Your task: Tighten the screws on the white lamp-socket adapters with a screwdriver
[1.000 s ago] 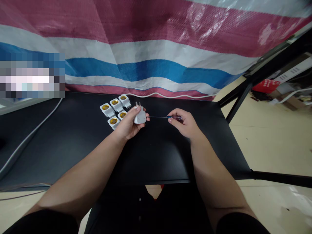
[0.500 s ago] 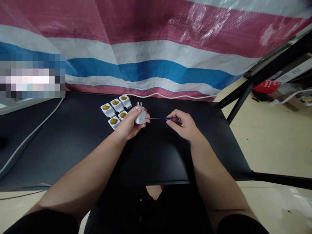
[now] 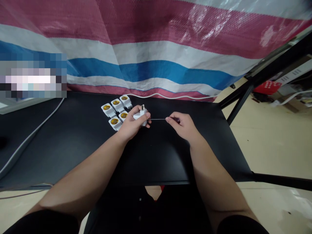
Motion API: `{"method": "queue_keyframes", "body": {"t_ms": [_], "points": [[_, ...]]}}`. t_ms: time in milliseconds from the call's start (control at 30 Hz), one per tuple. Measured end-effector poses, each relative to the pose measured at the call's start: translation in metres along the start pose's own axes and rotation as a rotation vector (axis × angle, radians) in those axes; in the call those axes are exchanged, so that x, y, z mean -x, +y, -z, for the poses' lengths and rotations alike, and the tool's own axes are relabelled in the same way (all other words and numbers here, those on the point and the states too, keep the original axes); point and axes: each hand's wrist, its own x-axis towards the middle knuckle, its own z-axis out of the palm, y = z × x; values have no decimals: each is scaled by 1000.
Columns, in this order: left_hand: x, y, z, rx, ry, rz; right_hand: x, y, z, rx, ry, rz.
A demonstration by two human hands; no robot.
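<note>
My left hand (image 3: 132, 124) is closed around a white plug-in lamp socket (image 3: 143, 113), its metal prongs pointing up and away from me. The thumb lies across the front of its body. In my right hand (image 3: 182, 123) I grip the dark, partly see-through handle of a screwdriver (image 3: 158, 119). Its thin shaft runs level to the left, and the tip reaches the right side of the socket, where my left fingers hide the contact. Several like white lamp sockets (image 3: 117, 103) with brass-coloured threaded insides lie just beyond my left hand.
Under my hands is a black table (image 3: 156, 156). A striped plastic sheet (image 3: 151, 70) hangs behind it, with a white cable (image 3: 170, 96) along its foot. Another cable (image 3: 36, 128) crosses the table's left side. A black metal frame (image 3: 240, 104) stands at the right.
My left hand has turned the lamp socket, so its prongs now show edge-on and the thumb has shifted across to its right side. My right fingers have moved slightly on the screwdriver handle.
</note>
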Motion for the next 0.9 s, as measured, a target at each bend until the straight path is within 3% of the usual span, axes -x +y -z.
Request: {"method": "queue_keyframes", "body": {"t_ms": [100, 267, 467, 667, 900], "points": [[-1, -1, 2, -27, 32, -23, -1, 2, -3, 10, -63, -26], [-3, -2, 4, -34, 41, -55, -1, 11, -4, -170, -85, 36], [-1, 0, 1, -43, 0, -28, -4, 11, -3, -76, -88, -131], [-4, -1, 3, 1, 2, -48, -3, 11, -2, -222, -91, 9], [-3, -2, 0, 0, -32, -41, -4, 8, -2, -14, -85, -90]]}}
